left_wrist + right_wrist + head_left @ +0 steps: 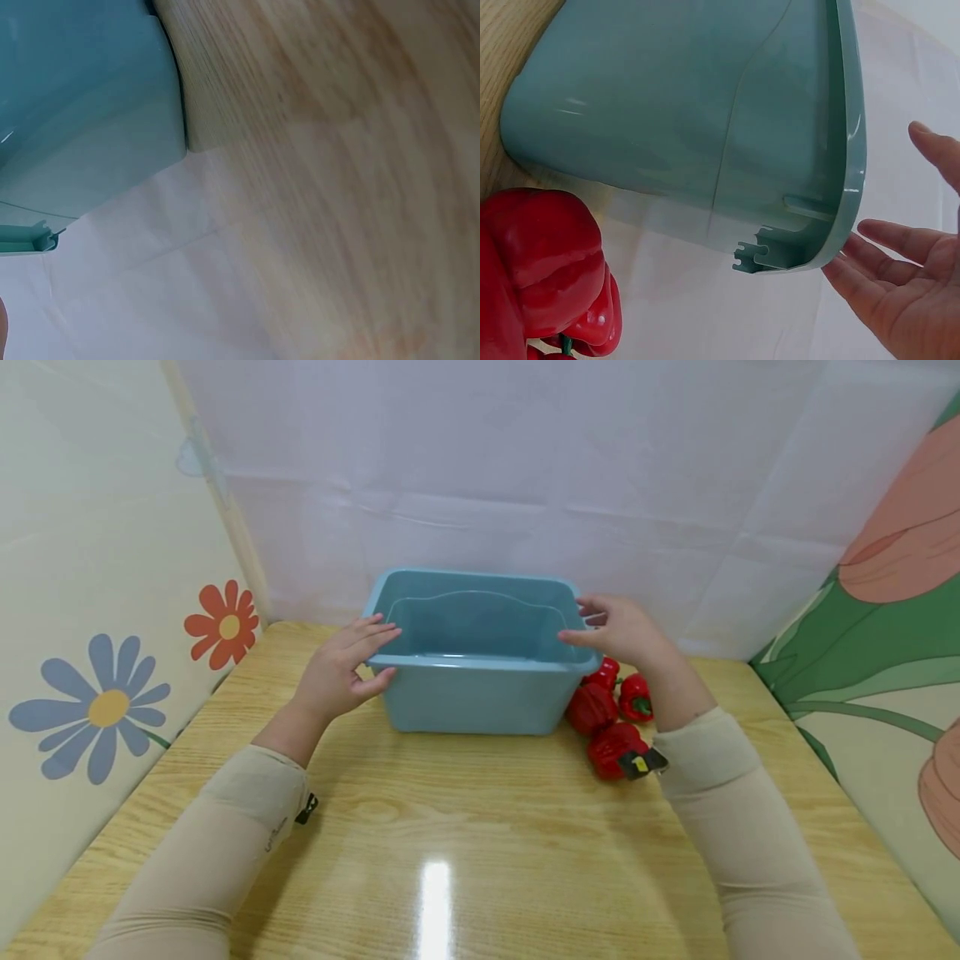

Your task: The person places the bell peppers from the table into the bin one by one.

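Observation:
A light blue plastic bin (472,700) stands upright on the wooden table. My left hand (341,668) is at its left rim, fingers straight and the thumb apart near the front corner. In the left wrist view, the bin's side (90,112) shows, with only a sliver of the hand at the edge. Over the right rim is my right hand (618,628), its fingers spread. Fingertips touch or nearly touch the outer edge in the right wrist view, and the thumb is apart from it. Several red bell peppers (592,708) lie beside the bin's right side, below my right hand.
The wooden table (420,810) stretches in front of the bin. A white sheet (480,468) hangs close behind it. Flower-patterned panels stand on both sides, with a blue flower (108,707) on the left one. Inside the bin, only bare blue walls show.

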{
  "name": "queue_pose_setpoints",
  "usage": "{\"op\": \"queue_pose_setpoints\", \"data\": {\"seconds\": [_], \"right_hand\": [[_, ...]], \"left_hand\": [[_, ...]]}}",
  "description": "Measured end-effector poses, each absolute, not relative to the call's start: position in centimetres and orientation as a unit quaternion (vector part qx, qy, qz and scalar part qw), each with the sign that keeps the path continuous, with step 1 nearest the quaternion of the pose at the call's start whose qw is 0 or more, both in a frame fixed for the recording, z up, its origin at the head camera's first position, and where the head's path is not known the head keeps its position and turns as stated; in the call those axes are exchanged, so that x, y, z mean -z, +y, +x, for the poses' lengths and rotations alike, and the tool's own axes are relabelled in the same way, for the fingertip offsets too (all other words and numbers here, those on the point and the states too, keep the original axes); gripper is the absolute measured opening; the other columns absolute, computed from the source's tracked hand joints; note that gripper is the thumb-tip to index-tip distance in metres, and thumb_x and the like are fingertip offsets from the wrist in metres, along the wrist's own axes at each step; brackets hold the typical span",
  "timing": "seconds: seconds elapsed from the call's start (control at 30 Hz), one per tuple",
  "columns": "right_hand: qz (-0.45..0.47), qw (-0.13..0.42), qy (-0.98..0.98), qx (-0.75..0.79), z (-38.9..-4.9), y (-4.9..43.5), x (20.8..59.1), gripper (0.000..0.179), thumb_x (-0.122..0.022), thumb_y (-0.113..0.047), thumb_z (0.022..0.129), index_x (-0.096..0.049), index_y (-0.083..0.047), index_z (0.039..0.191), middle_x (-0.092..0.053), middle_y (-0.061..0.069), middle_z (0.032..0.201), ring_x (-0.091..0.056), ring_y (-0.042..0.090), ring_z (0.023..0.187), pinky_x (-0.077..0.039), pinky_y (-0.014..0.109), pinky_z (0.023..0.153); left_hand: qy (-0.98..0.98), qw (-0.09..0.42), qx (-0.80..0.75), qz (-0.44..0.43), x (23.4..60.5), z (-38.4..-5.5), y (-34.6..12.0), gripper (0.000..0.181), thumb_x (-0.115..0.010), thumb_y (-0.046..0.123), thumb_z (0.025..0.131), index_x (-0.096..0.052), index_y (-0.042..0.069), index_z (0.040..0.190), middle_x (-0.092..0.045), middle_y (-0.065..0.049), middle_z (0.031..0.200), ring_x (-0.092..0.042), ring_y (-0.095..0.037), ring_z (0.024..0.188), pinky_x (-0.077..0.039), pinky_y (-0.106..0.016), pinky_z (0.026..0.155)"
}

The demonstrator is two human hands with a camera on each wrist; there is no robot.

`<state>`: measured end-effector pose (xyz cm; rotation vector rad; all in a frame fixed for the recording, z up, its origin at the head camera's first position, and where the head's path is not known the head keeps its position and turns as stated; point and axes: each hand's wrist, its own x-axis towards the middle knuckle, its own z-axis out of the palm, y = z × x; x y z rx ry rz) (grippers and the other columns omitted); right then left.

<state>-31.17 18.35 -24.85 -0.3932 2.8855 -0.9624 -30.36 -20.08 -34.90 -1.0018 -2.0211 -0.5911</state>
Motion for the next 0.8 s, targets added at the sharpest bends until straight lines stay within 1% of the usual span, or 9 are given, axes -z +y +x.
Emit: {"op": "queue_pose_setpoints", "data": {"seconds": [0.2,0.33,0.4,0.63,0.8], "right_hand": [[-0.128,0.036,0.942,0.308,-31.1,18.3,24.8,0.080,-0.067,-0.048,0.077,-0.035,-0.012,0.141,-0.043,0.010,0.136,-0.043,0.030,0.123,-0.043,0.047,0.093],[-0.124,0.035,0.941,0.311,-31.1,18.5,24.9,0.080,-0.068,-0.047,0.077,-0.035,-0.012,0.141,-0.043,0.011,0.136,-0.043,0.031,0.122,-0.044,0.047,0.092],[-0.122,0.033,0.941,0.314,-31.1,18.8,25.0,0.080,-0.068,-0.047,0.077,-0.036,-0.012,0.141,-0.044,0.012,0.136,-0.044,0.031,0.121,-0.044,0.047,0.092],[-0.118,0.025,0.940,0.319,-30.8,19.9,25.3,0.081,-0.067,-0.052,0.075,-0.037,-0.013,0.140,-0.045,0.012,0.135,-0.046,0.031,0.119,-0.044,0.049,0.091],[-0.115,0.020,0.941,0.317,-30.4,20.8,25.7,0.079,-0.066,-0.049,0.078,-0.035,-0.013,0.141,-0.044,0.013,0.136,-0.044,0.033,0.120,-0.042,0.051,0.092]], "left_hand": [[-0.798,0.393,0.230,-0.394,34.9,-30.3,-20.1,0.048,-0.062,0.031,0.080,-0.060,0.005,0.120,-0.061,-0.013,0.118,-0.048,-0.031,0.120,-0.035,-0.041,0.103],[-0.801,0.391,0.228,-0.393,34.9,-30.3,-20.1,0.048,-0.063,0.029,0.079,-0.060,0.004,0.120,-0.060,-0.013,0.118,-0.048,-0.031,0.120,-0.034,-0.040,0.103],[-0.801,0.391,0.227,-0.392,34.9,-30.3,-20.1,0.049,-0.064,0.028,0.078,-0.060,0.005,0.121,-0.060,-0.012,0.118,-0.048,-0.031,0.120,-0.035,-0.040,0.103],[-0.805,0.389,0.221,-0.390,34.9,-30.3,-20.2,0.050,-0.061,0.031,0.080,-0.059,0.006,0.122,-0.060,-0.012,0.120,-0.048,-0.033,0.118,-0.034,-0.040,0.103],[-0.804,0.389,0.224,-0.391,34.9,-30.3,-20.1,0.049,-0.061,0.031,0.080,-0.059,0.004,0.121,-0.060,-0.013,0.119,-0.048,-0.032,0.120,-0.034,-0.040,0.104]]}}
